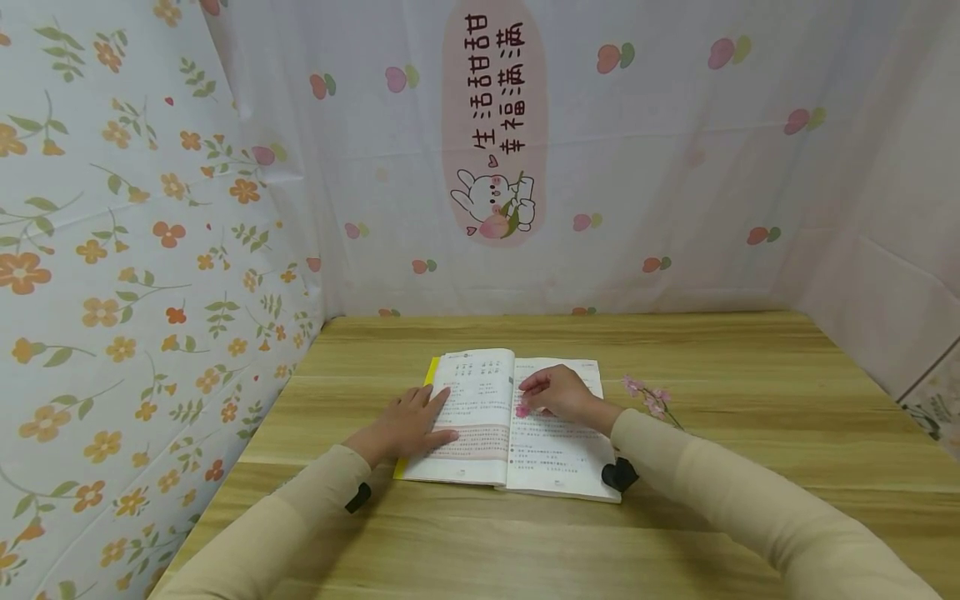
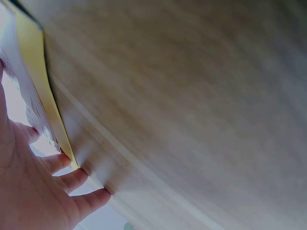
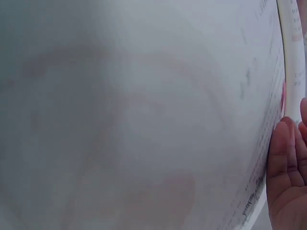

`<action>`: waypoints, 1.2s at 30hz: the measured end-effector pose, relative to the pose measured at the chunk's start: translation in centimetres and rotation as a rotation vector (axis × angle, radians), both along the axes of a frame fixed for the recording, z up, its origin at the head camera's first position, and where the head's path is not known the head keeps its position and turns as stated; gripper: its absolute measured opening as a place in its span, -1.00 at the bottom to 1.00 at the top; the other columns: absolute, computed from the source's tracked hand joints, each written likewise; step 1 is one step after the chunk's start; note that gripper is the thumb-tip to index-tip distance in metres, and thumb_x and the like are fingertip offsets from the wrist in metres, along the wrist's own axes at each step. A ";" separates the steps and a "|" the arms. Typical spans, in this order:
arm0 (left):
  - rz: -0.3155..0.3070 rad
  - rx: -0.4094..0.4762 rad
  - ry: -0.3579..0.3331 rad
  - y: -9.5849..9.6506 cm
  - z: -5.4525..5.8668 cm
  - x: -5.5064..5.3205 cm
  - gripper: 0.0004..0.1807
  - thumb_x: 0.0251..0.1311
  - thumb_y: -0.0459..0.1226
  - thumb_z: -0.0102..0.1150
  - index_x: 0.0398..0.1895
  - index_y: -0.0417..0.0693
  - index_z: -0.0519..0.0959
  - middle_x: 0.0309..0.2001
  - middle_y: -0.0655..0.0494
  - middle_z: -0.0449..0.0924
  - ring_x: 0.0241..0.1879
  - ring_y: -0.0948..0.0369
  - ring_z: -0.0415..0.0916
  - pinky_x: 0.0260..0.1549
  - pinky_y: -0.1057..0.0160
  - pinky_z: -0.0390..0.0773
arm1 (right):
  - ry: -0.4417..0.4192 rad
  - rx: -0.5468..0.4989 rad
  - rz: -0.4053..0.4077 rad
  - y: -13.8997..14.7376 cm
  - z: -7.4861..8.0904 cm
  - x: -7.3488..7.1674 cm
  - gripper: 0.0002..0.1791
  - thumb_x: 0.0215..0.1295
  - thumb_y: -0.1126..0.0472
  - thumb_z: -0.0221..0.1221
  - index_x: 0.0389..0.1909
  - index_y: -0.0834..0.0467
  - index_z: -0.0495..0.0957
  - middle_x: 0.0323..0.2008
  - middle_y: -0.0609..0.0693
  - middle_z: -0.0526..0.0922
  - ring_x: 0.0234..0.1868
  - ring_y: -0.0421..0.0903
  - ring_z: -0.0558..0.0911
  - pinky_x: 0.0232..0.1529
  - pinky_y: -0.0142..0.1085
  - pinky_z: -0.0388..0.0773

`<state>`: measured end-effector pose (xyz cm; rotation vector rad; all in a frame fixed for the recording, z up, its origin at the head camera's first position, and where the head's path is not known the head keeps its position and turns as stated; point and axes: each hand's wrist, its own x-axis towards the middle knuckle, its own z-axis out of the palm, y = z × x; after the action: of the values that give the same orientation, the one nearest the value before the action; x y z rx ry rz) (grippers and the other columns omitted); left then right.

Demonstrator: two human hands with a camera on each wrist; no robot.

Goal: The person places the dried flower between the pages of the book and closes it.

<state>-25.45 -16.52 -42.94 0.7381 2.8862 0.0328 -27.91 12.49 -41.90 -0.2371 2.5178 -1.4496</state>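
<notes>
An open book (image 1: 472,392) with a yellow cover edge lies on the wooden table. My left hand (image 1: 407,427) rests on its left page, fingers spread toward the outer edge. In the left wrist view, the fingers (image 2: 72,179) reach over the yellow cover edge (image 2: 45,81) onto the table. Over the right page, near the fold, my right hand (image 1: 561,395) pinches a small pink flower (image 1: 522,408) at its fingertips. The right wrist view shows a sliver of pink flower (image 3: 283,97) by the fingertips; the rest is hidden.
To the right of the book, a sprig of pink blossoms (image 1: 654,398) lies on the table (image 1: 720,517), close to my right sleeve. Printed curtains (image 1: 375,167) hang behind the table and along its left side.
</notes>
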 end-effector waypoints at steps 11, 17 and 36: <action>-0.010 0.013 -0.006 -0.1 0.0 -0.1 -0.07 0.32 0.30 -0.17 0.55 -0.06 -0.02 0.45 -0.24 0.01 0.41 -0.15 -0.01 0.23 -0.20 0.14 | 0.174 0.194 0.028 3.0 2.0 -1.0 -0.62 0.21 0.26 0.33 0.04 0.30 0.60 -0.13 0.08 0.65 -0.10 0.01 0.58 0.00 -0.13 0.48; -0.011 0.015 -0.006 -0.2 -0.3 -0.4 -0.04 0.29 0.34 -0.19 0.55 -0.06 -0.03 0.45 -0.24 0.02 0.41 -0.15 -0.01 0.24 -0.21 0.12 | 0.317 0.375 0.089 5.3 1.7 -1.9 -0.50 0.21 0.23 0.33 0.16 0.32 0.52 0.10 0.22 0.58 0.12 0.19 0.52 0.13 0.06 0.40; -0.011 0.005 0.003 -0.1 0.0 -0.1 -0.07 0.31 0.31 -0.16 0.55 -0.05 -0.01 0.45 -0.22 0.04 0.40 -0.15 0.01 0.24 -0.19 0.15 | 0.367 0.867 0.270 8.3 0.0 -3.9 -0.13 0.42 -0.23 0.00 0.42 0.38 0.14 0.40 0.36 0.16 0.41 0.31 0.10 0.34 0.17 -0.03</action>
<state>-25.56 -16.64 -42.98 0.7548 2.8858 0.0371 -31.85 20.80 -41.95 -0.6798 2.9684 -0.1524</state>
